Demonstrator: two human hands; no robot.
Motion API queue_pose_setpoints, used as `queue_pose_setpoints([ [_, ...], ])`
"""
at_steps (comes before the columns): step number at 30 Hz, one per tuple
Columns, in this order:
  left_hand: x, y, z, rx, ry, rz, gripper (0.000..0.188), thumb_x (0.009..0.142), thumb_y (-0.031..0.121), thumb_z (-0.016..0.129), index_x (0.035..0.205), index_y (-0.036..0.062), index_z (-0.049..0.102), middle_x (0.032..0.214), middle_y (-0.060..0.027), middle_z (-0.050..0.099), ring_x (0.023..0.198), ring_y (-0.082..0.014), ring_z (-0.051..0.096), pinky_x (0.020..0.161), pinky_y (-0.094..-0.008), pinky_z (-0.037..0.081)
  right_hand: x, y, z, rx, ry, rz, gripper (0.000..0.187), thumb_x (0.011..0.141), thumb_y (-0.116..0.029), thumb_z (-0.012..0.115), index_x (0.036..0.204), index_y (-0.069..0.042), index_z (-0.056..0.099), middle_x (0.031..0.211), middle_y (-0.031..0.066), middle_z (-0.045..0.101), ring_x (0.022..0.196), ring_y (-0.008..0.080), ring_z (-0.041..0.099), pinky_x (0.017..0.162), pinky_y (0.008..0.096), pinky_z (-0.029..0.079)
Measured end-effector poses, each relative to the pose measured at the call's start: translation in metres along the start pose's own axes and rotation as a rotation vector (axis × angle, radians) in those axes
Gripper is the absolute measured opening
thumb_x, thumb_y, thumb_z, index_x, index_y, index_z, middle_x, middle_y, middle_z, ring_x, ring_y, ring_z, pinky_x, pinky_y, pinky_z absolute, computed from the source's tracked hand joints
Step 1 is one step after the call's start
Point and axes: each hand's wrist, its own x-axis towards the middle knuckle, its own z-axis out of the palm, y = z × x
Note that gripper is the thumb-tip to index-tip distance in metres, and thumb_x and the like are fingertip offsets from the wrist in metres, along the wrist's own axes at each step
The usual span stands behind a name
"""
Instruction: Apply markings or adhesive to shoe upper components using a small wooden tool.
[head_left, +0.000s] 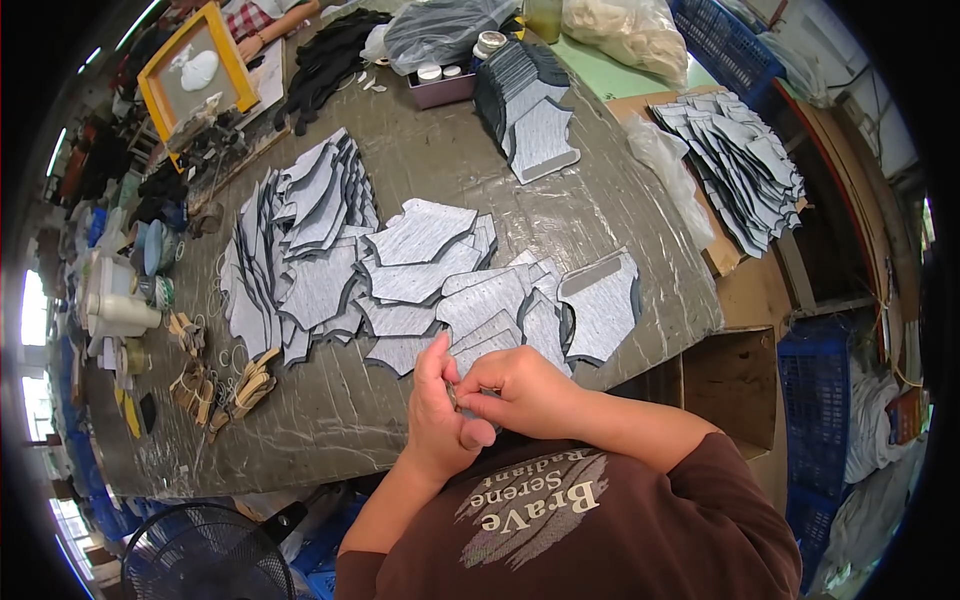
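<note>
My left hand (pixel 437 410) is raised at the table's near edge, close to my body. Its fingers point away from me, mostly straight, with the thumb apart. Against its palm side, my right hand (pixel 522 388) pinches with thumb and forefinger; whatever lies in the pinch is too small to make out. Just beyond both hands spread overlapping grey fabric pieces (pixel 420 240) with dark edges and curved outlines. One separate grey piece (pixel 603 300), with a darker strip along its top, lies to the right.
More grey pieces are stacked at the far middle (pixel 540 130) and far right (pixel 735 165). Bundles of wooden strips (pixel 250 385) lie left. A purple tray (pixel 445 92) and a yellow-framed screen (pixel 200 75) are at the back, near another person's arm (pixel 270 30). A black fan (pixel 205 555) stands lower left.
</note>
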Motion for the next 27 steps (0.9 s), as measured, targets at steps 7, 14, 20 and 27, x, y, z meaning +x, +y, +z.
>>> queue_pose_setpoints([
  [7, -0.004, -0.003, 0.003, -0.110, -0.046, -0.027, 0.115, 0.062, 0.084, 0.045, 0.136, -0.0023, 0.023, 0.089, -0.0077, 0.044, 0.074, -0.0184, 0.046, 0.064, -0.0312, 0.043, 0.001, 0.001, 0.000, 0.182, -0.015, 0.120, 0.005, 0.075, -0.004, 0.065, 0.079, -0.002, 0.066, 0.072, 0.0054, 0.063, 0.063, 0.0128, 0.057, 0.058, 0.0257, 0.045],
  [14, 0.000, 0.017, 0.007, -0.669, 0.019, -0.223, 0.098, 0.076, 0.068, 0.056, 0.137, -0.0011, 0.023, 0.107, -0.0085, 0.039, 0.090, -0.0138, 0.045, 0.080, -0.0263, 0.041, -0.001, 0.005, 0.002, 0.558, -0.081, 0.319, 0.005, 0.079, -0.005, 0.062, 0.075, -0.002, 0.061, 0.071, 0.0009, 0.061, 0.063, 0.0070, 0.053, 0.057, 0.0241, 0.043],
  [20, 0.009, 0.005, -0.016, -0.430, 0.048, -0.370, 0.026, 0.093, 0.016, 0.051, 0.111, -0.0037, 0.054, 0.101, -0.0071, 0.053, 0.065, -0.0052, 0.051, 0.051, -0.0190, 0.041, -0.004, 0.021, 0.005, 1.153, -0.126, 0.343, 0.004, 0.090, -0.007, 0.046, 0.089, -0.005, 0.049, 0.066, -0.0013, 0.049, 0.054, 0.0056, 0.038, 0.048, 0.0214, 0.029],
  [27, 0.016, 0.018, -0.030, 0.026, -0.082, 0.181, 0.014, 0.071, 0.001, 0.073, 0.082, 0.0024, 0.065, 0.081, -0.0078, 0.056, 0.065, -0.0156, 0.055, 0.057, -0.0244, 0.044, -0.007, 0.016, -0.001, 1.186, 0.070, 0.431, 0.008, 0.091, -0.009, 0.045, 0.083, -0.010, 0.045, 0.064, -0.0004, 0.043, 0.050, 0.0059, 0.031, 0.046, 0.0230, 0.026],
])
